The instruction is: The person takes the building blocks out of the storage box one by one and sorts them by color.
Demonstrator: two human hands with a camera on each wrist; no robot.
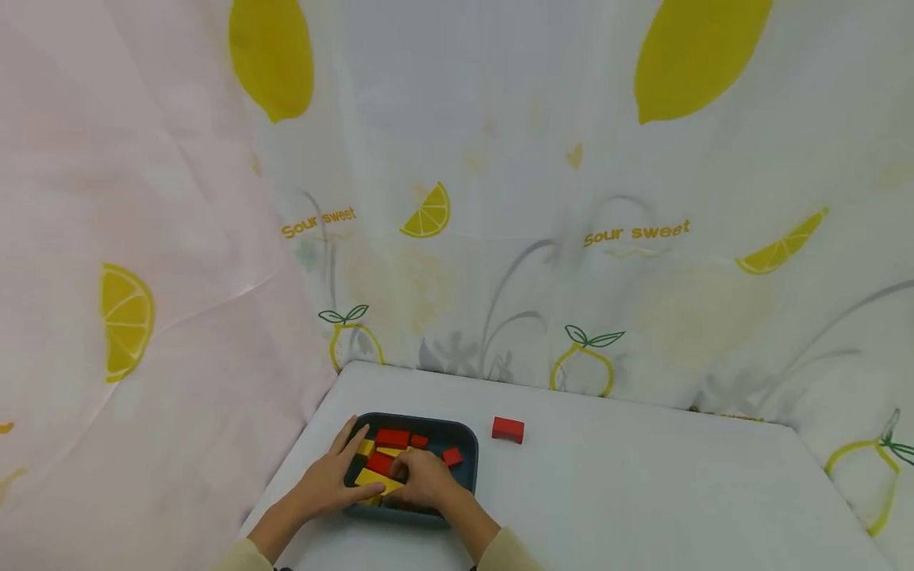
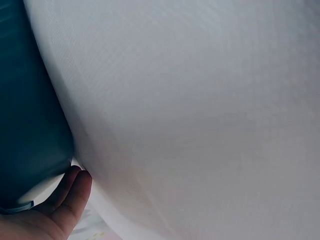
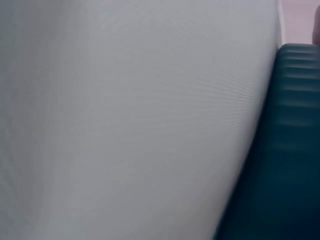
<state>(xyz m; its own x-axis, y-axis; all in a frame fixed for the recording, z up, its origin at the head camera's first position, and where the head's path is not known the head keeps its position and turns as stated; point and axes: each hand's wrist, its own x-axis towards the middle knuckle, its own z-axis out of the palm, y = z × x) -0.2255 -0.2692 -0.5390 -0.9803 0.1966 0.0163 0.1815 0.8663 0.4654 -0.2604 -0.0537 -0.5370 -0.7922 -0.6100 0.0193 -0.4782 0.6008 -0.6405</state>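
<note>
A dark teal tray [image 1: 467,444] sits at the left of the table and holds several red and yellow blocks. My left hand [image 1: 330,477] lies over its left rim with fingers spread; the thumb reaches in across a yellow block [image 1: 371,478]. In the left wrist view, two fingertips [image 2: 80,187] are by the tray's outer wall [image 2: 35,115]. Inside the tray, my right hand [image 1: 428,480] bends its fingers down among the blocks, near a red block [image 1: 381,463]. Whether those fingers pinch anything is hidden. The right wrist view shows the tray's ribbed side [image 3: 295,130].
A red block with an arched notch [image 1: 508,430] stands on the white table [image 1: 643,492], right of the tray. Inside the tray's right part lies a small red block [image 1: 452,457]. A lemon-print curtain [image 1: 500,277] hangs behind the table and along its left side.
</note>
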